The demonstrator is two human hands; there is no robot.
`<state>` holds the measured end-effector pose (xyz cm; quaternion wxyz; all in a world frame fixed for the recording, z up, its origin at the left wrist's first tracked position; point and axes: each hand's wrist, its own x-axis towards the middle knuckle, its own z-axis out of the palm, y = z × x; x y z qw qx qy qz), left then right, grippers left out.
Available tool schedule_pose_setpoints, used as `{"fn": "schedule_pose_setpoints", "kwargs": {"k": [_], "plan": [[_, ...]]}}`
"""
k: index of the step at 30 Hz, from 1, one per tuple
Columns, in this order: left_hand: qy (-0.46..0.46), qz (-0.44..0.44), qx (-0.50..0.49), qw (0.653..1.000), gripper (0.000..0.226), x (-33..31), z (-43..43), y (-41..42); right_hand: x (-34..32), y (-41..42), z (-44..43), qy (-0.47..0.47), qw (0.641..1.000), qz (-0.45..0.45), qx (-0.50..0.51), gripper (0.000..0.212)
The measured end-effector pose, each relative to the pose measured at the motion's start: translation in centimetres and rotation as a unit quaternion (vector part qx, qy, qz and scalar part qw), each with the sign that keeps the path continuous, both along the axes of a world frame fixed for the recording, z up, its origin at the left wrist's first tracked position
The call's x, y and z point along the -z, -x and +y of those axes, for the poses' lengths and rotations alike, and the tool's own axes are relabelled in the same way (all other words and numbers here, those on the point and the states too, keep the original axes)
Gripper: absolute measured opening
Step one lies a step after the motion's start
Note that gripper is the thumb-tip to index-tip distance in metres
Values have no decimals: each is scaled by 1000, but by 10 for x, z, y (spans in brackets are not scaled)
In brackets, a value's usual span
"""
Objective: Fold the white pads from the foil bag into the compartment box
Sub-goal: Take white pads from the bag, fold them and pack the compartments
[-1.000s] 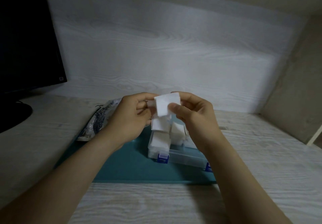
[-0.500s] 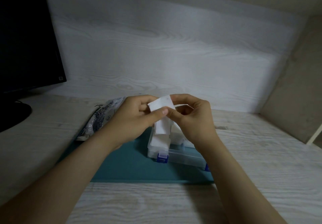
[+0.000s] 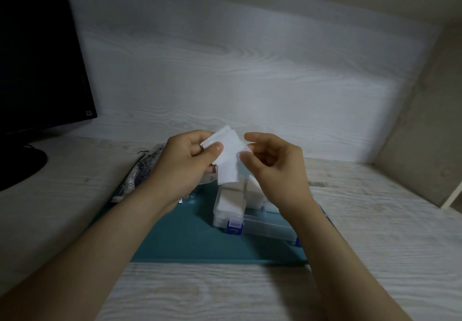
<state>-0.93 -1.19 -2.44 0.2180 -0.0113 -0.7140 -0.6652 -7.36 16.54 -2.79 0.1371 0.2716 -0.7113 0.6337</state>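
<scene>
— What does the work sit on?

— A pale tabletop (image 3: 375,220) with a washed wood grain, in dim light. The wall (image 3: 225,58) behind has the same whitish grain, and a plain beige panel (image 3: 425,120) closes the right side. A flat teal mat (image 3: 180,240) lies near the tabletop's front edge, its corners square. A black monitor (image 3: 37,58) stands at the back left corner on a round dark foot.

— And on the mat?

— The compartment box (image 3: 252,220), clear hard plastic, rectangular, with blue latches on its front wall. Its left compartments hold stacked white squares, soft and matte; the right part is hidden by the right wrist. The foil bag (image 3: 140,175) lies at the mat's back left corner, half on the bare tabletop, crinkled and shiny with a dark printed pattern.

— Where is the pad being worked?

— The white pad (image 3: 227,158) is held in the air above the box's back left corner, between both hands. It looks thin and fibrous, partly doubled over, one flap hanging down.

— How do the hands hold it?

— The left hand (image 3: 185,165) pinches the pad's upper left corner, thumb pressed on top, fingers (image 3: 192,140) curled behind. The right hand (image 3: 277,168) is at the pad's right edge, thumb and forefinger curved and slightly apart; whether they actually grip it I cannot tell.
</scene>
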Motion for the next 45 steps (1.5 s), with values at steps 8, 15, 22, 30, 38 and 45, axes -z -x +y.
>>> {"fn": "schedule_pose_setpoints", "kwargs": {"k": [8,15,22,30,38,45], "plan": [[-18,-7,2,1000,18,1,-2,2,-2,2,1,48,996,-35,61,12],[13,14,12,1000,22,2,0,0,-12,-5,9,113,989,-61,-70,17],[53,8,23,998,26,1,0,-2,-10,-9,3,53,997,-44,-45,30],[22,-8,99,995,36,0,5,-2,-5,-4,1,40,999,-24,3,20],[47,3,87,995,24,1,6,-5,0,-3,-2,8,1000,-10,25,22],[28,54,-48,997,25,0,-1,0,0,-13,-6,-70,997,-29,-5,49]]}}
